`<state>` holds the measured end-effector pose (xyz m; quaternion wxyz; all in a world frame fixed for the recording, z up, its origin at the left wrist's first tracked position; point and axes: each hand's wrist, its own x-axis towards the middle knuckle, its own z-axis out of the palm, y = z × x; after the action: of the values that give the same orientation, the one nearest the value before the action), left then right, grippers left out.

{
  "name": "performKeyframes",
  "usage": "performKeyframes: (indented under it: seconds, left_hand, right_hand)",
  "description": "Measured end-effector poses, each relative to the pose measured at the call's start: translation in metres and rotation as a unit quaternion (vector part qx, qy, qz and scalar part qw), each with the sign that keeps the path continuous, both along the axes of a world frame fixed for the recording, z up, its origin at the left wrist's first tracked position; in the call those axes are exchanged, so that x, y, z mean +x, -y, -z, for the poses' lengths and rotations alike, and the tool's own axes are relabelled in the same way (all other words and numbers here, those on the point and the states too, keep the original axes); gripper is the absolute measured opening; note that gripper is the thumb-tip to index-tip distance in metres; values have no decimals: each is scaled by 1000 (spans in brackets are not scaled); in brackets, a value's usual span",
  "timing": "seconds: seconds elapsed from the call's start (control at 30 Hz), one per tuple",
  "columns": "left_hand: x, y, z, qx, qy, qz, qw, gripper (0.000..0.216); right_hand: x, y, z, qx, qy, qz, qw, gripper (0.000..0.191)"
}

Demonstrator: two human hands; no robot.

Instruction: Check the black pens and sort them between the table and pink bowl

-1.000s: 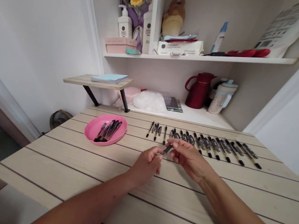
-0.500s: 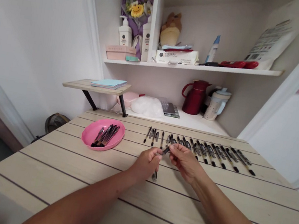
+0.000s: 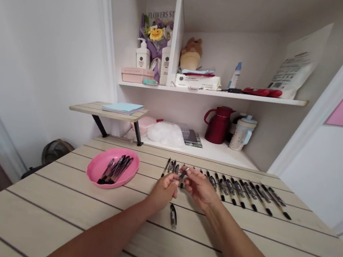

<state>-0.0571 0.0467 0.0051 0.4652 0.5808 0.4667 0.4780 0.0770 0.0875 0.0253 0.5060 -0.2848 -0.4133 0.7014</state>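
Observation:
Before me, a small dark pen part [image 3: 183, 173] is held at an angle between my two hands. My left hand [image 3: 162, 192] is closed, its thumb and fingers pinched around the lower end. The thumb and fingertips of my right hand [image 3: 200, 188] grip the upper end. On the table just below them lies a clear and black pen cap [image 3: 173, 217]. Behind the hands runs a row of uncapped pens [image 3: 239, 193] with caps between them, partly hidden by my right hand. More black pens [image 3: 115, 171] rest in a pink bowl [image 3: 93, 168] at the left.
A small raised shelf [image 3: 89, 108] with blue paper stands at the back left of the slatted table [image 3: 89, 206]. Behind, a cabinet holds a red jug [image 3: 218, 126], a pale tumbler [image 3: 243, 135] and a white plastic bag [image 3: 166, 134].
My view has tilted up slightly. Both hands stay together on the pen part, now tipped more upright. The cap on the table, partly covered by my left hand before, shows fully now.

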Motion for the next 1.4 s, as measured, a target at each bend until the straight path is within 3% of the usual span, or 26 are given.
performKeyframes:
  seconds: [0.1, 0.27, 0.43, 0.67, 0.83, 0.9, 0.97, 1.07, 1.13, 1.2, 1.23, 1.3, 1.4]
  left_hand:
    - [-2, 1, 2, 5, -5, 4, 1000, 26]
    - [-5, 4, 3, 2, 3, 6, 1000, 26]
    - [-8, 6, 6, 11, -12, 9, 1000, 29]
    - [-10, 10, 3, 31, -26, 1, 999, 30]
    - [-10, 11, 1, 23, -24, -6, 999, 28]
    - [-11, 9, 0, 11, -6, -23, 1000, 28]
    - [-13, 7, 0, -3, 19, -56, 998, 28]
    - [-16, 5, 0, -21, 50, -99, 994, 30]
    - [-18, 6, -1, -27, 61, -105, 992, 32]
    - [-18, 7, -2, -29, 68, -97, 993, 33]
    - [-18, 8, -3, -28, 71, -89, 993, 33]
    - [-17, 11, -4, -26, 79, -71, 994, 33]
    - [-15, 14, -5, -28, 88, -48, 995, 32]
  right_hand:
    - [0, 3, 1, 2, 28, 40, 999, 25]
    - [4, 8, -8, 6, 25, -17, 1000, 28]
    - [5, 9, -7, -7, 61, 23, 998, 23]
    - [5, 11, -6, 13, 64, -1, 998, 30]
    - [6, 8, -5, 30, 127, 14, 991, 33]
    - [5, 11, -7, 44, 207, 12, 977, 31]
    - [2, 18, -9, 88, 358, 7, 930, 31]
    - [-9, 41, -11, 199, 600, -19, 775, 29]
    - [-17, 55, -11, 259, 681, -38, 684, 28]
    - [-21, 62, -11, 291, 699, -51, 651, 24]
    - [-19, 60, -11, 296, 692, -53, 656, 22]
    - [-11, 48, -14, 281, 648, -40, 707, 14]
    - [9, 21, -22, 215, 488, 70, 843, 10]
